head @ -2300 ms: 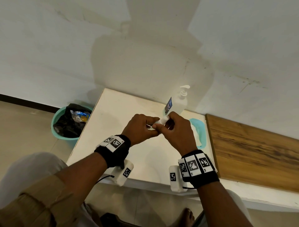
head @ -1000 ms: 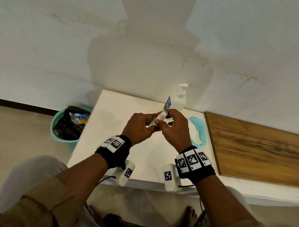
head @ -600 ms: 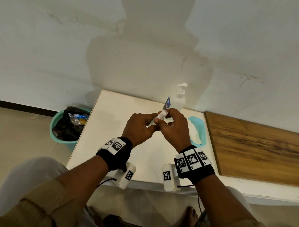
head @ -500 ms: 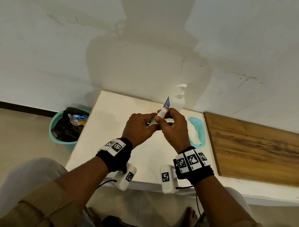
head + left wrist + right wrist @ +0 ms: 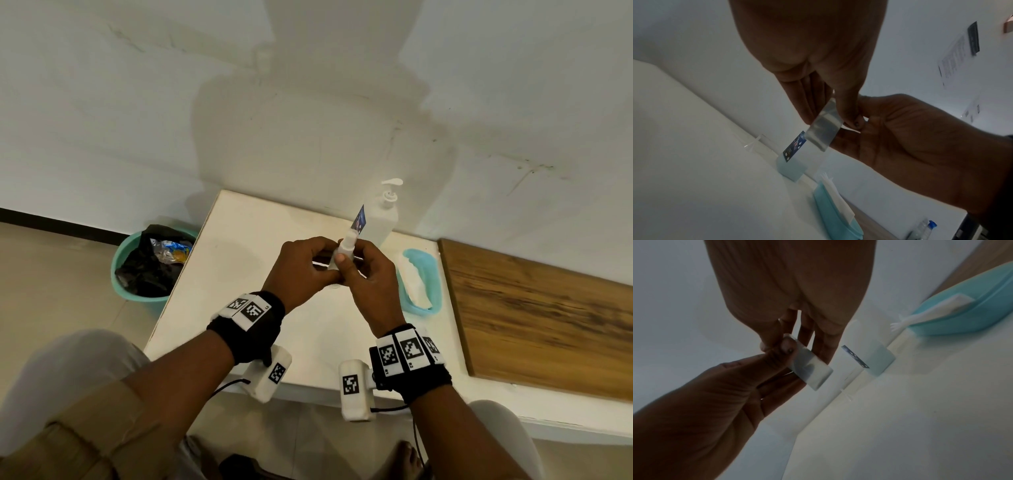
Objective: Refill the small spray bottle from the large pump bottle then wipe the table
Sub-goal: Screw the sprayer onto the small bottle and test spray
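Note:
Both hands hold the small translucent spray bottle [image 5: 344, 249] above the middle of the white table [image 5: 239, 246]. My left hand [image 5: 305, 267] grips its body from the left, and my right hand [image 5: 364, 272] pinches its upper part, thumb on the front. The bottle [image 5: 824, 128] tilts with its top toward the wall, and its lower end [image 5: 813, 373] sticks out free below the fingers. The large white pump bottle [image 5: 382, 219] stands upright at the wall just behind the hands, untouched. A folded white cloth [image 5: 412, 281] lies in a teal tray [image 5: 432, 274] to the right.
A wooden board [image 5: 541, 308] covers the table's right part. A teal bin [image 5: 137, 298] with a black bag stands on the floor left of the table. In the left wrist view a clear water bottle [image 5: 924, 230] with a blue cap shows far right.
The hands stay together over the same spot. The small bottle has turned from a low slant to more upright, and the right thumb has shifted on it.

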